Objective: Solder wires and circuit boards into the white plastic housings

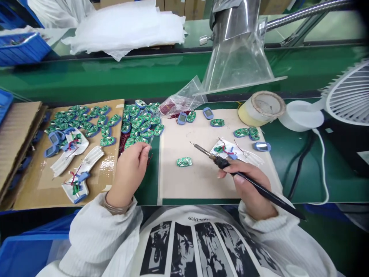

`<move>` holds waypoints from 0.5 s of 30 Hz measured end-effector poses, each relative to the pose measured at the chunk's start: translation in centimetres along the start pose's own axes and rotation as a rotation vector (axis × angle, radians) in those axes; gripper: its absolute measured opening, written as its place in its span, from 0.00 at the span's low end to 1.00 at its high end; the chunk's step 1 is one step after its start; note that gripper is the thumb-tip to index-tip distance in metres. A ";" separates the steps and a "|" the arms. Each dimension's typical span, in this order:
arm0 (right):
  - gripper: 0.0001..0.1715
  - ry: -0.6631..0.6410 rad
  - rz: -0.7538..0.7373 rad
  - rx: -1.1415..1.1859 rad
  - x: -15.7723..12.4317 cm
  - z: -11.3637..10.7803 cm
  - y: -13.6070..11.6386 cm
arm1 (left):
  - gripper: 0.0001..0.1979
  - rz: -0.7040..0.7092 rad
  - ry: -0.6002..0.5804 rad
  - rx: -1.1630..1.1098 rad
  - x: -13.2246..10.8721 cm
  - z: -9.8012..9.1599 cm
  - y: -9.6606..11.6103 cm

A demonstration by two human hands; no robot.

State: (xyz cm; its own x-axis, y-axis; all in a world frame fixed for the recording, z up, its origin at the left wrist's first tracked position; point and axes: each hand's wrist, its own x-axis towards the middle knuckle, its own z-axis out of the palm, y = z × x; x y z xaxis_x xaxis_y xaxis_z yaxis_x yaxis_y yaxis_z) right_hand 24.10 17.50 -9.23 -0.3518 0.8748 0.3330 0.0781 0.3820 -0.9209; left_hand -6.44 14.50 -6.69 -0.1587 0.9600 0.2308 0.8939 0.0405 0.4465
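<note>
In my right hand (250,184) is a soldering iron (225,164), its bare tip pointing up and left over the pale work sheet (178,188). A single green circuit board (184,162) lies on the sheet, to the left of and below the tip. My left hand (131,171) is closed at the near edge of a heap of boards (141,123), beside dark red wires (123,143). A dark sliver shows by its fingertips, but what they hold is hidden. Beyond my right hand lies a white curved casing (245,154) with red wires and a board.
On the left, cardboard (43,184) bears more boards and two wired white casings (75,144). A tape roll (261,107), a white fan (348,92) and cables stand right. A clear extraction hood (238,65) hangs above a plastic bag (184,98) of wires.
</note>
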 end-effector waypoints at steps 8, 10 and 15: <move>0.11 -0.251 -0.136 -0.500 3.2 4.2 0.9 | 0.10 0.213 -0.187 -0.171 -1.9 2.0 0.9; 0.11 -0.308 -0.114 -0.541 3.6 5.3 1.5 | 0.09 0.213 -0.173 -0.163 -2.6 2.3 1.0; 0.11 -0.351 -0.111 -0.573 4.1 6.2 2.1 | 0.06 0.210 -0.086 -0.173 -3.8 2.8 1.0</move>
State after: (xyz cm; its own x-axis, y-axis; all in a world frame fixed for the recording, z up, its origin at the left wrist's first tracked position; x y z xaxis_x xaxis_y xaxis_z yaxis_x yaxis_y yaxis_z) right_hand 17.06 20.05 -11.04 -0.6608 0.7096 0.2445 0.4715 0.6460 -0.6003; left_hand -3.73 11.66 -9.54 0.0652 0.9627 0.2626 0.8173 -0.2025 0.5395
